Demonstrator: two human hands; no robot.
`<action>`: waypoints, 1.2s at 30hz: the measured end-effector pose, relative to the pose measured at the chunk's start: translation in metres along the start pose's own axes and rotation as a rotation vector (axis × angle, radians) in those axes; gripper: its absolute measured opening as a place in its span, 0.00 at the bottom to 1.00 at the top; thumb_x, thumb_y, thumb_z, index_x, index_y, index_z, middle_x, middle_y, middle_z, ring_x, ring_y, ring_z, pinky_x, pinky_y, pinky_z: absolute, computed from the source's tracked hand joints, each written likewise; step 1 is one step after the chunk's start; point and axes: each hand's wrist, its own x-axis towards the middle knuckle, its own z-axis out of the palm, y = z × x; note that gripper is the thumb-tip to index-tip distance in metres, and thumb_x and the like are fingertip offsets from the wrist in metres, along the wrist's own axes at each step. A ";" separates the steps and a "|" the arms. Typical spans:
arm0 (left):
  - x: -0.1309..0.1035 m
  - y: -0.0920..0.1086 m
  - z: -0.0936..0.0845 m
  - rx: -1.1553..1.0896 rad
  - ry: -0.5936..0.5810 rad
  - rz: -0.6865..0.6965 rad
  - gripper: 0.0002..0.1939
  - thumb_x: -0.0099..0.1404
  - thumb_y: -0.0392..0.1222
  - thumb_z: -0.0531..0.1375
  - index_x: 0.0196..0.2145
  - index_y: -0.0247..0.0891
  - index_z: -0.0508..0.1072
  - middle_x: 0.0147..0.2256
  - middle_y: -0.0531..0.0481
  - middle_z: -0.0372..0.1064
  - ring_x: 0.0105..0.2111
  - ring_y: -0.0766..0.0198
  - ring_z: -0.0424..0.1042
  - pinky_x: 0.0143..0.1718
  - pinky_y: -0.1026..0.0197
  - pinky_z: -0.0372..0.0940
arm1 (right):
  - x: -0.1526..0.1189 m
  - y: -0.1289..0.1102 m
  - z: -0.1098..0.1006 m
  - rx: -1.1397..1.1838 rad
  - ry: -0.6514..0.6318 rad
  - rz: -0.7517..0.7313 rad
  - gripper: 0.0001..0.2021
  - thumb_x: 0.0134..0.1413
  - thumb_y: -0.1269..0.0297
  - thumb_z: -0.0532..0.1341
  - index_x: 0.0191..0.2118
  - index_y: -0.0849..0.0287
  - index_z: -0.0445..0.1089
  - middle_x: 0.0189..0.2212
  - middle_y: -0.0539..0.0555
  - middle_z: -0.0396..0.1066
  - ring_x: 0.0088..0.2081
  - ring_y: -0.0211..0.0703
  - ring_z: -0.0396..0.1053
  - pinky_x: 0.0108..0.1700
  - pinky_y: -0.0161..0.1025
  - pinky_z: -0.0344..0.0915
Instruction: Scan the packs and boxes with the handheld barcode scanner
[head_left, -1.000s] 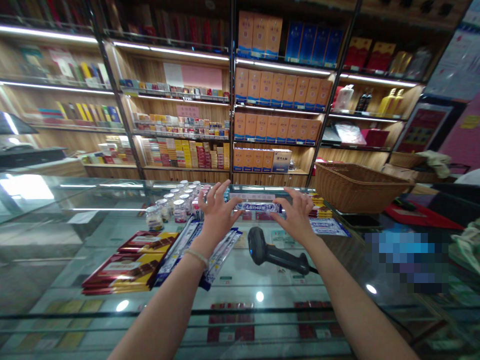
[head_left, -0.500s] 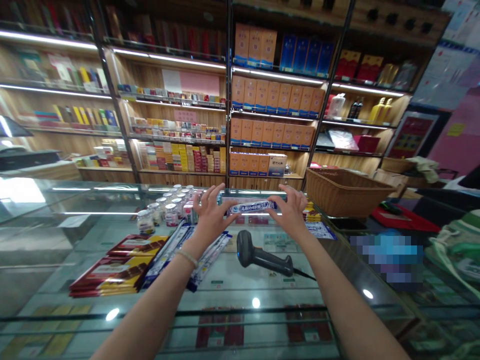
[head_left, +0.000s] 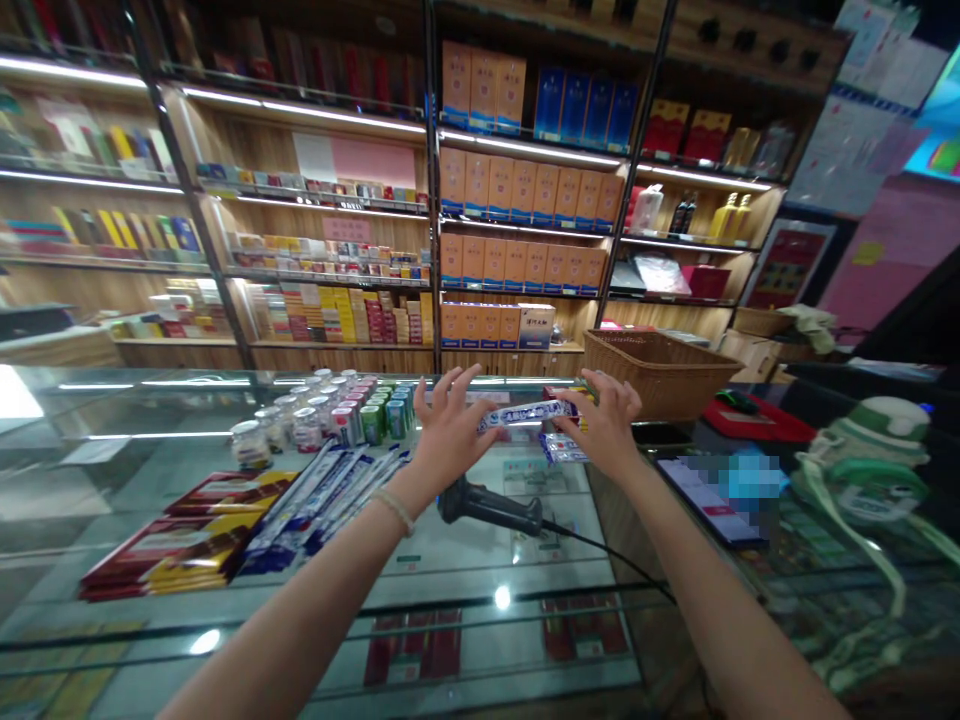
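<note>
A slim blue-and-white snack packet is held level above the glass counter, one end in each hand. My left hand pinches its left end between thumb and fingertips. At the other end, my right hand has the same pinch. Below the packet a black handheld barcode scanner lies on the glass, its head partly behind my left forearm. Similar small blue-and-white packets rest on the counter by my right hand. Long blue-and-white packets lie fanned left of my left wrist.
Stacked red-and-yellow chocolate packs lie at the left, with jars and small tubs behind. A wicker basket stands back right. The scanner cable trails right, near a strapped green bottle. Stocked shelves line the wall.
The view has turned right, so the counter goods sit further left in it. Both hands, still pinching the packet, have moved right relative to the scanner, uncovering the small tubs.
</note>
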 end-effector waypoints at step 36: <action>0.017 0.100 0.112 0.029 -0.379 0.134 0.11 0.55 0.41 0.69 0.38 0.48 0.83 0.65 0.46 0.63 0.67 0.41 0.55 0.69 0.26 0.41 | -0.089 0.103 -0.001 -0.250 -0.292 0.064 0.09 0.55 0.58 0.64 0.42 0.48 0.78 0.62 0.56 0.66 0.67 0.60 0.51 0.69 0.65 0.31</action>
